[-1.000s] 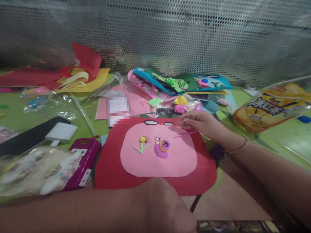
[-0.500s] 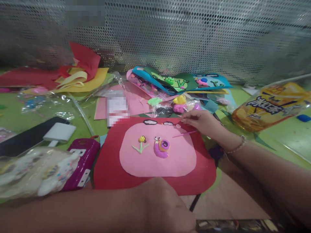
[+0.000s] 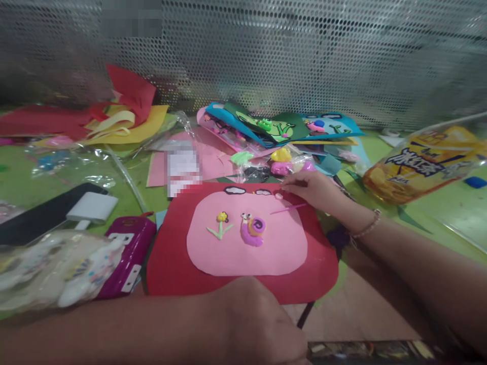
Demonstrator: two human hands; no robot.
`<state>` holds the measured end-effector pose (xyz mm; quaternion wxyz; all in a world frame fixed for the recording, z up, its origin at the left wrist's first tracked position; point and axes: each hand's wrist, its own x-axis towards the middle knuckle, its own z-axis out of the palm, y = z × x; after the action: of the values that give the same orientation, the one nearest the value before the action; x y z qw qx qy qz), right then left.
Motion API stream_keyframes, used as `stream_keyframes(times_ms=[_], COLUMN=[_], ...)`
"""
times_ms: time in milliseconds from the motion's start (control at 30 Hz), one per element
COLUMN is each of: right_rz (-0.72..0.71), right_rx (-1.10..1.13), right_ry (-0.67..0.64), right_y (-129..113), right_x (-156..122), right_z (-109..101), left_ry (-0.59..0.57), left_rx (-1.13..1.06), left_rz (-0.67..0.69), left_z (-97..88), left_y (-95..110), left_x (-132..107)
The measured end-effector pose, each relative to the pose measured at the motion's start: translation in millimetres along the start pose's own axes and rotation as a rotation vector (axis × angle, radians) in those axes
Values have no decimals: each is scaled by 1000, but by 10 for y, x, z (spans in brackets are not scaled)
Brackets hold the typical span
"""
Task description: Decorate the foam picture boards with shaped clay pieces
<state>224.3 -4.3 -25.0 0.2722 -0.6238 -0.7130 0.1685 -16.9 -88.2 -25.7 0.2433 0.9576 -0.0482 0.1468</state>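
A red card (image 3: pixel 167 263) with a pink rounded panel (image 3: pixel 213 261) lies in front of me. On the panel are a clay snail (image 3: pixel 252 232) and a yellow clay flower (image 3: pixel 221 219). White clay clouds with dark outlines (image 3: pixel 235 190) line the card's top edge. My right hand (image 3: pixel 310 190) is at the top right corner, fingertips together beside a small pale clay piece (image 3: pixel 279 196). A thin pink stick (image 3: pixel 288 209) runs from under that hand and appears held by it. My left hand (image 3: pixel 262 324) is curled at the card's near edge, its fingertips hidden.
Clay lumps in plastic (image 3: pixel 280 167) and finished clay cards (image 3: pixel 274 126) lie behind the card. A drink bottle (image 3: pixel 414 165) lies at right. At left are a phone (image 3: pixel 41 210), a white adapter (image 3: pixel 93 207) and a purple case (image 3: pixel 129 253). A mesh panel (image 3: pixel 243 56) stands behind.
My right fingertips have lifted slightly from the small pale clay piece, which shows more fully now. My left hand has hardly moved.
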Motion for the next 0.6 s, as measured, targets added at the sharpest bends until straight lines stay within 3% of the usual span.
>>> stream_keyframes(times_ms=[67, 600], right_rz=[2, -10], right_rx=[-6, 11], right_ry=[4, -27], right_y=[0, -15], right_x=[3, -1], right_z=[3, 1], left_ry=[2, -11], left_rx=[7, 8], left_rz=[-41, 13], left_z=[12, 14], left_y=[1, 1], left_x=[-2, -6])
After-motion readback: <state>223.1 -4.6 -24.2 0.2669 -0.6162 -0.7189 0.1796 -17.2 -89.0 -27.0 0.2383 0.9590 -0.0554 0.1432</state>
